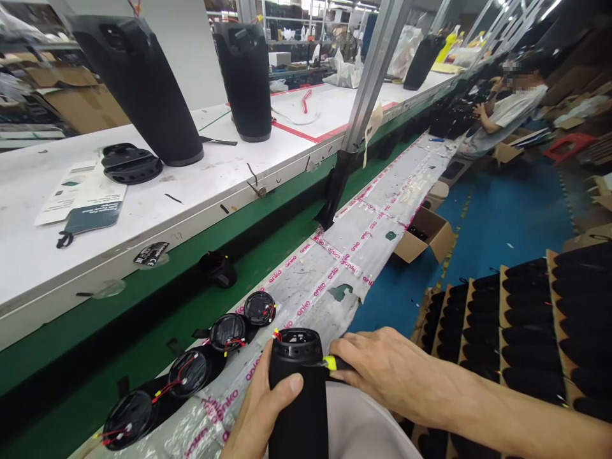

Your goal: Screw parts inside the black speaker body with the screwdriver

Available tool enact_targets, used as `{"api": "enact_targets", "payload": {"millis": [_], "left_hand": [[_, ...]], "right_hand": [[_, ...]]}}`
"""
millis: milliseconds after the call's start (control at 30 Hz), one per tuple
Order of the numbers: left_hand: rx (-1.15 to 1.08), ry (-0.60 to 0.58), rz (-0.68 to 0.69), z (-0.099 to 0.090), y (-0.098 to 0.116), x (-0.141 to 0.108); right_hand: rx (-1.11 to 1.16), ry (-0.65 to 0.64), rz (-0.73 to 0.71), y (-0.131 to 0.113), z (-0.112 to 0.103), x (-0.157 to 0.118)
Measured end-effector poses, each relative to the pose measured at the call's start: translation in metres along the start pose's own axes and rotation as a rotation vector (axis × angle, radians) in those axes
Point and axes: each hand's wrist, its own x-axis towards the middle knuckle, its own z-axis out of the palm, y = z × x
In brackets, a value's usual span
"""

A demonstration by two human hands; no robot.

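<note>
My left hand [261, 398] is wrapped round a black fabric-covered speaker body [300, 408], thumb across its front. The body stands upright close to my lap, its plastic top rim open and a red-yellow wire connector at the rim's left. My right hand [377, 363] is closed on a thin-tipped hand tool [331, 363] with a yellow and black handle. The tip touches or nearly touches the seam below the rim; its exact kind is partly hidden by my fingers. Left of my left hand, several similar speaker bodies [189, 373] stand in a row with red wires on top.
A plastic-covered ledge [306, 280] with pink print runs forward. Above it, the white bench [201, 197] holds two nearby speakers [243, 83] and a black plastic part [131, 164]. Cartons of black speaker bodies [516, 319] stand at right. Another person [516, 105] sits farther along.
</note>
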Motion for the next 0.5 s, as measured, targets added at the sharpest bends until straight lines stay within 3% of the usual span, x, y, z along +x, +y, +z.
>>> {"api": "enact_targets", "payload": {"millis": [500], "left_hand": [[0.047, 0.036, 0.012, 0.0006, -0.0022, -0.0009]], "right_hand": [[-0.047, -0.005, 0.009, 0.0011, 0.0013, 0.0010]]}}
